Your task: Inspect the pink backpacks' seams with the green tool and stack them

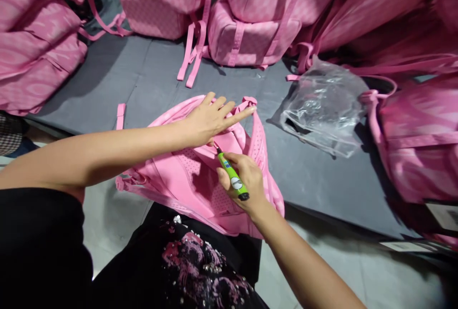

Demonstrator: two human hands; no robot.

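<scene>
A pink backpack point(200, 175) lies tilted at the near edge of the grey table, over my lap, with its dotted mesh panels and straps showing. My left hand point(211, 118) rests on its upper part, palm down with fingers spread and stretched to the right. Part of the left thumb is hidden. My right hand point(246, 175) is closed round a green pen-shaped tool point(232, 175) with a black end cap. The tool's thin tip points up and left, close to my left thumb, against the pink fabric. What the tip touches is too small to make out.
Several pink backpacks point(257, 37) stand along the back of the grey table point(107, 85), with more at the left point(39, 56) and right point(422, 137). A clear plastic bag point(325, 104) lies crumpled right of my hands. Tiled floor shows below the table edge.
</scene>
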